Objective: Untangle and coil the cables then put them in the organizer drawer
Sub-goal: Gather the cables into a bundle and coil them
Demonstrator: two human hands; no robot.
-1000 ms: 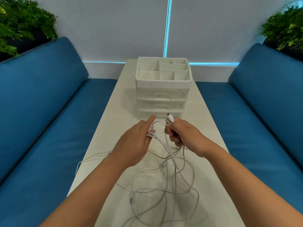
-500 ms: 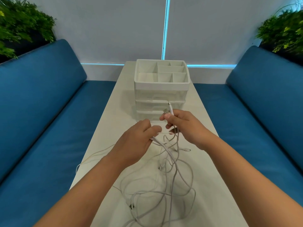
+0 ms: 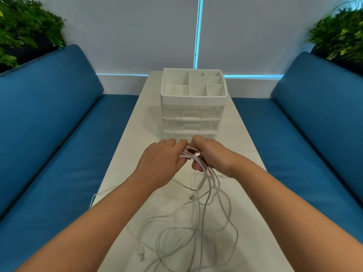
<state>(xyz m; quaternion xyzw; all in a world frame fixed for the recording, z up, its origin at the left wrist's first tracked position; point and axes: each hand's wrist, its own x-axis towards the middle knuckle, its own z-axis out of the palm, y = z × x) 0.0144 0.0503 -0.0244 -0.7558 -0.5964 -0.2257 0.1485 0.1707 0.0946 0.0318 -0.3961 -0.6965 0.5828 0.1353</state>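
A tangle of white cables lies on the white table, its strands rising to my hands. My left hand and my right hand are close together just in front of the organizer, both pinching a bunch of cable strands stretched between them. A USB plug lies loose near the front. The white organizer stands at the table's far end, with an open compartment tray on top and closed translucent drawers below.
Blue cushioned benches run along both sides of the narrow table. Green plants sit behind the backrests. A white wall with a lit blue strip closes the far end.
My hands have come together and moved a little forward toward the organizer. The plug tip that stuck up from my right hand is no longer visible; more strands are gathered between the hands.
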